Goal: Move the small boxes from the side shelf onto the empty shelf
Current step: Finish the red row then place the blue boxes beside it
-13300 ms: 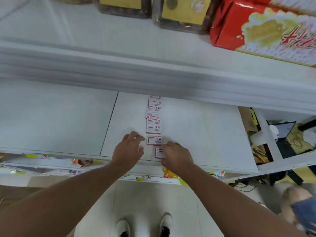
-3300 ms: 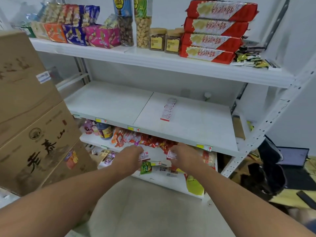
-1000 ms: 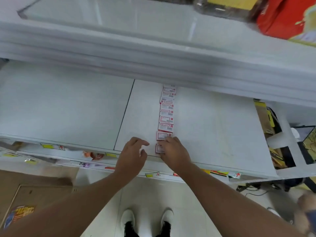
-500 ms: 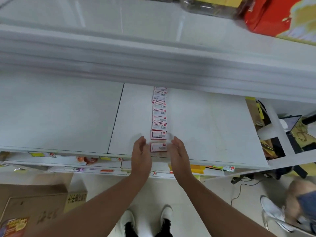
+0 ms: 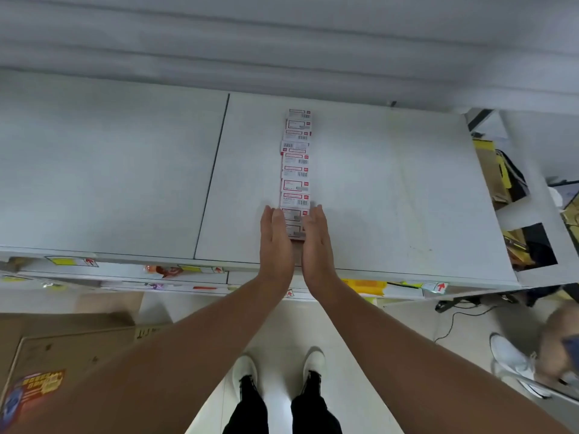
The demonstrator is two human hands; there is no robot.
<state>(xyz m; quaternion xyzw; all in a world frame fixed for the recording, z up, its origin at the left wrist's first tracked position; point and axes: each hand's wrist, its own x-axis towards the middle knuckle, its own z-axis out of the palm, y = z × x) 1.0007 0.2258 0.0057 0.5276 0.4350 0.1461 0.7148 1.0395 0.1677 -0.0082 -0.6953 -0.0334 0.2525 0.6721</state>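
Note:
Several small white boxes with red print [image 5: 296, 170] lie in one straight row on the white shelf [image 5: 391, 195], running from near the back wall toward the front edge. My left hand [image 5: 275, 242] and my right hand [image 5: 316, 242] stand flat on edge, fingers straight and together, palms facing each other. They press against the two sides of the nearest boxes [image 5: 294, 225] at the front of the row. Neither hand is closed around a box.
An upper shelf edge [image 5: 282, 51] overhangs the back. A seam [image 5: 213, 177] splits the shelf into two panels. Price tags line the front rail [image 5: 203, 270]. Cardboard boxes [image 5: 62, 355] stand on the floor at left. Another person's shoe [image 5: 510, 358] is at right.
Both hands have slid forward along the row's sides and closed in against the front boxes. The row looks straighter, and the view has shifted closer to the shelf.

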